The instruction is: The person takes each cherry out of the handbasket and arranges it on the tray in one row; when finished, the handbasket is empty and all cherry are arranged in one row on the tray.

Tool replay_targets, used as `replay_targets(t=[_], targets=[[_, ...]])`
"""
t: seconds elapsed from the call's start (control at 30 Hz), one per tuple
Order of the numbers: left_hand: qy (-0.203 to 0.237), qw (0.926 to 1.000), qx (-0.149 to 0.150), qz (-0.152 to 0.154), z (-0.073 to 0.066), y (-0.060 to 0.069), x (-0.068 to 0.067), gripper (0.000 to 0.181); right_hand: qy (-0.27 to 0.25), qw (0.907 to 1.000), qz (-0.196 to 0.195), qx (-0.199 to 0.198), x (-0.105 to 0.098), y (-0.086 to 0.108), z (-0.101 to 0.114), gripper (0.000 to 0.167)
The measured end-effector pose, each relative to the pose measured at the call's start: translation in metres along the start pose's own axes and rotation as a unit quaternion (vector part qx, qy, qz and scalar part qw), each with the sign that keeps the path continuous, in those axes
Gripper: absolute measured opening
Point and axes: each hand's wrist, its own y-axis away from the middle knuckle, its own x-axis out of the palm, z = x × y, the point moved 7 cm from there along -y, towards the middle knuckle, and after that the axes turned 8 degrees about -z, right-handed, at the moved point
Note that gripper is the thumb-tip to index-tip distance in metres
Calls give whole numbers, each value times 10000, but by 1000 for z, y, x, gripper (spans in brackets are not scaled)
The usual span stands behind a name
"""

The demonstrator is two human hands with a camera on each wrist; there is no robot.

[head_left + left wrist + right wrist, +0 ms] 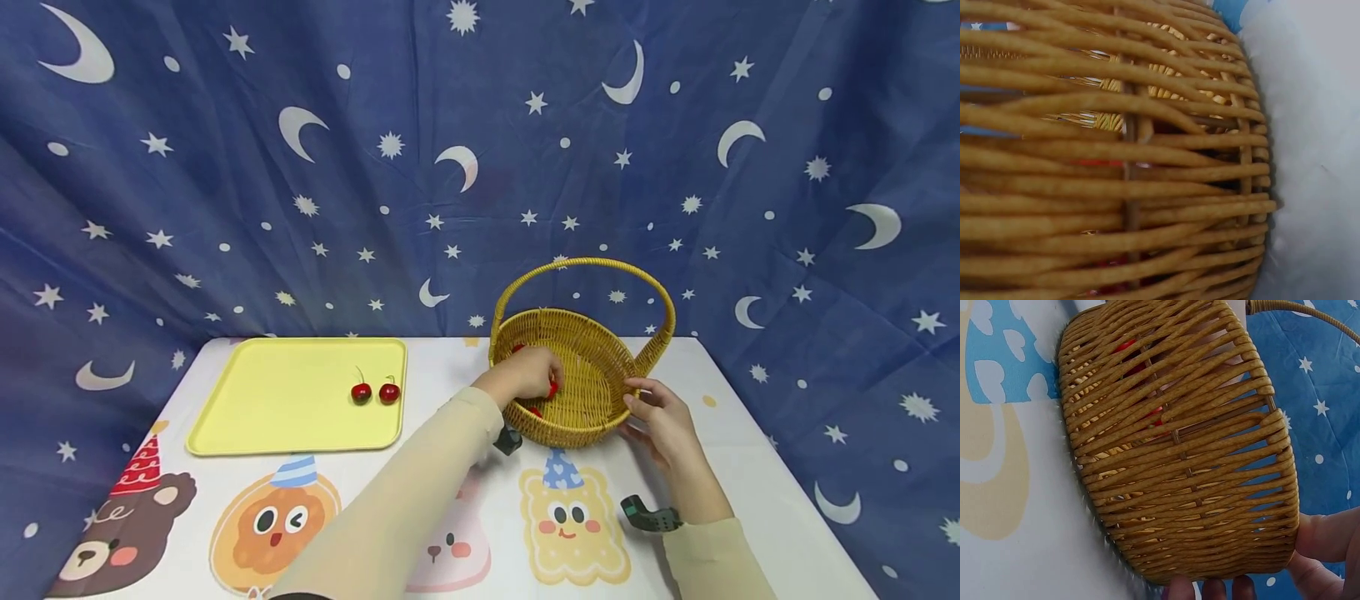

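A woven wicker basket (588,392) with a tall arched handle stands on the table. My left hand (528,372) reaches over its near-left rim, fingers curled down around a red cherry (553,389). More red cherries (535,412) lie inside, partly hidden by the hand and the rim. On the basket's right side my right hand (663,417) grips the rim, thumb and fingers on the wicker. Seen from the right wrist, its fingertips (1213,589) touch the woven wall. The left wrist view is filled by the basket's wall (1110,187), with red showing through gaps.
To the left lies a yellow tray (292,400) bearing two dark red cherries with stems, a left one (361,393) and a right one (389,392). A white cloth (772,533) with cartoon prints covers the table. Behind hangs a blue curtain (360,183) with moons and stars.
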Motion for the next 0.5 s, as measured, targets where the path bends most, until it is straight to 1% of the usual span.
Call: replay_targets(t=[0.07,0.13,0.27,0.37,0.5], targets=[[128,9998,39,-151,-1,1,-4,27,4,10000,-12,-28,1,-1,1,41],[402,9986,66,-328,-2,3,-10,26,-9,10000,-23,-46,2,-1,2,41],[995,9924,167,-710,-2,9,-23,26,-27,10000,-11,-60,3,-2,2,40],[1274,9875,275,-884,-5,19,-36,29,3,10000,12,-44,4,-2,1,41],[1676,9802,407,-977,-10,38,-51,32,25,10000,23,-33,3,-1,1,42]])
